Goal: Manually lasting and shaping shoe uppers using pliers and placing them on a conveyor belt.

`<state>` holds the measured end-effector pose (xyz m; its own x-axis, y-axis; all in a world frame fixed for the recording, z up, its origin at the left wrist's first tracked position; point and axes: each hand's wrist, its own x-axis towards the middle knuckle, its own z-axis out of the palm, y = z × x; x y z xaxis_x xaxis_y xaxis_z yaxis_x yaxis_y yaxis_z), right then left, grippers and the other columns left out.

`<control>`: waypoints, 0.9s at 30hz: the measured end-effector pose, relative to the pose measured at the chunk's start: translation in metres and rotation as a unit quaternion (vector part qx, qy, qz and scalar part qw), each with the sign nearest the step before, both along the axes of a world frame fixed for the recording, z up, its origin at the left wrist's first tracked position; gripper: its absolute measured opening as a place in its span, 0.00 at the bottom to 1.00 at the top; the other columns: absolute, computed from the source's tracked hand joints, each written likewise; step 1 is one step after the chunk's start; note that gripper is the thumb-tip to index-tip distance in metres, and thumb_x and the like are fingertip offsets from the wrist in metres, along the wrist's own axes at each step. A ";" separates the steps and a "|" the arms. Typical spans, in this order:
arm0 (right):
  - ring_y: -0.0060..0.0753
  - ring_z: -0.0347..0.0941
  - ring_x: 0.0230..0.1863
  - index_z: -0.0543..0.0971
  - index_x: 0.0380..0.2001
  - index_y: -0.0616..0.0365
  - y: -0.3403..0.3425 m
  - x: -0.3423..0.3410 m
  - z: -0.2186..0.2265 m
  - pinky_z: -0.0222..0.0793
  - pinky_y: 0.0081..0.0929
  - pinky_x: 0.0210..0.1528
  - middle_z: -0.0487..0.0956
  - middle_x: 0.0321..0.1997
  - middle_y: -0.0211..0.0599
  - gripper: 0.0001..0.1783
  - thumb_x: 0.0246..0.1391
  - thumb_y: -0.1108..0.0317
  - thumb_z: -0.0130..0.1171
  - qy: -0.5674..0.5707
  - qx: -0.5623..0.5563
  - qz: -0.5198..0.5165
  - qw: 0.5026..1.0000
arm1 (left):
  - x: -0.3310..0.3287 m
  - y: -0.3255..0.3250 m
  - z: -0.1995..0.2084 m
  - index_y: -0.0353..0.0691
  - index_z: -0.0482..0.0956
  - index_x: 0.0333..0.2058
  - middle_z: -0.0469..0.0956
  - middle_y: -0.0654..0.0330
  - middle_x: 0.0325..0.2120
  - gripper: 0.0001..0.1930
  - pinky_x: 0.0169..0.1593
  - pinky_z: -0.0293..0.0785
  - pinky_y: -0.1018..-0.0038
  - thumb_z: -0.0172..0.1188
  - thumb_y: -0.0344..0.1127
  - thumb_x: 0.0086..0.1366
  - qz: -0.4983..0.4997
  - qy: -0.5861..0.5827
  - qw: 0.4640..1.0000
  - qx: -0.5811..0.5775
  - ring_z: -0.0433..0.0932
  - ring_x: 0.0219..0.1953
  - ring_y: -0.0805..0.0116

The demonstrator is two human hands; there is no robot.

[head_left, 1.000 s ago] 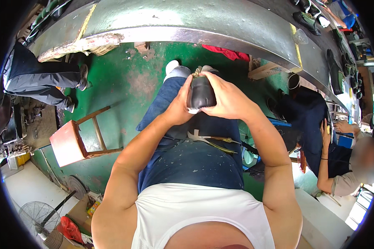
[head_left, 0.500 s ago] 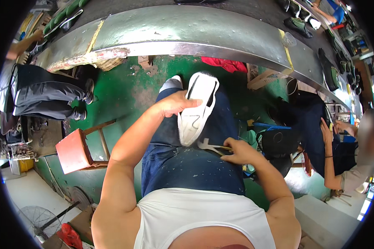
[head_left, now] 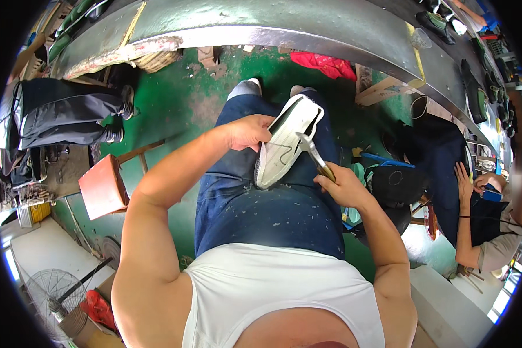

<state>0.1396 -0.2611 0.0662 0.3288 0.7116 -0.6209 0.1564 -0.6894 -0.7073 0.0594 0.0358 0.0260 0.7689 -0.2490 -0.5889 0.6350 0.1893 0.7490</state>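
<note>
A white shoe upper (head_left: 285, 152) with a dark wavy line on its side lies tilted over my lap. Its opening faces the far side, toward the bench. My left hand (head_left: 252, 132) is closed on its left edge, thumb on top and the other fingers partly hidden. In my right hand (head_left: 347, 187) is a pair of metal lasting pincers (head_left: 314, 153), held by the handles. Their hammer-like head is at the upper's right edge; whether they touch it I cannot tell. Under the upper is a dark blue apron (head_left: 261, 226) with pale specks.
A long metal bench (head_left: 243, 35) runs across the far side. To my left stands a stool with a red-brown seat (head_left: 103, 187), near another person's legs (head_left: 69, 122). A co-worker (head_left: 481, 220) sits at right beside a black bag (head_left: 397, 185). Red cloth (head_left: 325, 62) lies below the bench.
The shoe upper has tilted to the right and come lower onto my lap. My right hand has raised the pincers from near my waist to the upper's right edge.
</note>
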 end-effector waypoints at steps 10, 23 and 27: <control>0.60 0.76 0.51 0.70 0.54 0.73 0.034 0.007 0.008 0.71 0.47 0.55 0.78 0.47 0.60 0.25 0.55 0.72 0.60 -0.335 0.107 0.188 0.917 | -0.048 -0.036 -0.012 0.36 0.36 0.74 0.49 0.53 0.73 0.53 0.74 0.44 0.70 0.53 0.21 0.51 0.112 -0.089 0.986 -0.085 0.50 0.73 0.66; 0.60 0.76 0.44 0.73 0.49 0.64 0.040 -0.020 -0.030 0.72 0.47 0.48 0.79 0.40 0.56 0.19 0.59 0.64 0.58 -0.203 0.100 0.106 0.968 | -0.030 -0.056 -0.067 0.41 0.71 0.64 0.74 0.47 0.59 0.31 0.63 0.67 0.64 0.31 0.55 0.79 0.279 -0.003 0.945 0.171 0.75 0.59 0.54; 0.60 0.75 0.51 0.69 0.58 0.69 0.031 0.008 -0.012 0.71 0.44 0.55 0.78 0.48 0.58 0.27 0.59 0.65 0.59 -0.137 0.051 0.153 0.977 | -0.031 -0.053 -0.070 0.36 0.76 0.58 0.77 0.40 0.53 0.27 0.60 0.70 0.62 0.35 0.49 0.78 0.213 -0.051 0.919 0.327 0.78 0.54 0.43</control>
